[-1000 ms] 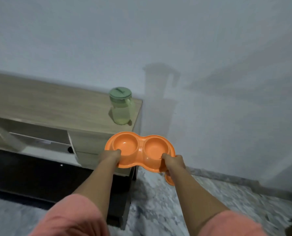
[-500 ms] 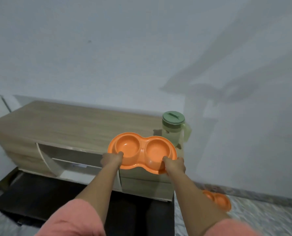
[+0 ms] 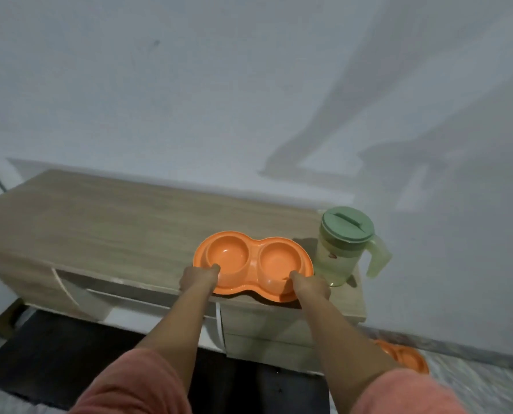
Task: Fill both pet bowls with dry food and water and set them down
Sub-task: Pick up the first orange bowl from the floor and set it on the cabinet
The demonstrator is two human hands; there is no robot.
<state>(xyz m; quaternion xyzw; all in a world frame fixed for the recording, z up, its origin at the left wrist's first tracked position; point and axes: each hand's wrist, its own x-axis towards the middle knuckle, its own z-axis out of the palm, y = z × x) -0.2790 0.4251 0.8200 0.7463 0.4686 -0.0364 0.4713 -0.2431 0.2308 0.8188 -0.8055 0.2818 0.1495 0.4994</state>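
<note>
Just below the middle of the frame, an orange plastic double pet bowl, two round wells joined in one peanut-shaped tray, is held level over the near right end of a long light-wood cabinet top. The left hand is clamped on the bowl's near left rim and the right hand on its near right rim, thumbs hooked over the top edge; the hands are apart, one at each end. That two-ended grip probably keeps the wide, shallow tray flat and steady, which will matter more once it carries contents. Both wells look empty and dry, so filling is not yet done. Whether the tray's underside is touching the wood or hovering just above it cannot be told, though a dark shadow lies under its near edge. Just beside the bowl on the right stands a pale green translucent plastic pitcher with a darker green lid, upright, handle turned toward the right edge of the frame; it seems to be the water source, and bringing the bowl next to it keeps the pour short. At the lower right, partly hidden behind the right forearm, a second orange plastic bowl lies on the grey marbled floor near the wall. No dry food is visible.
</note>
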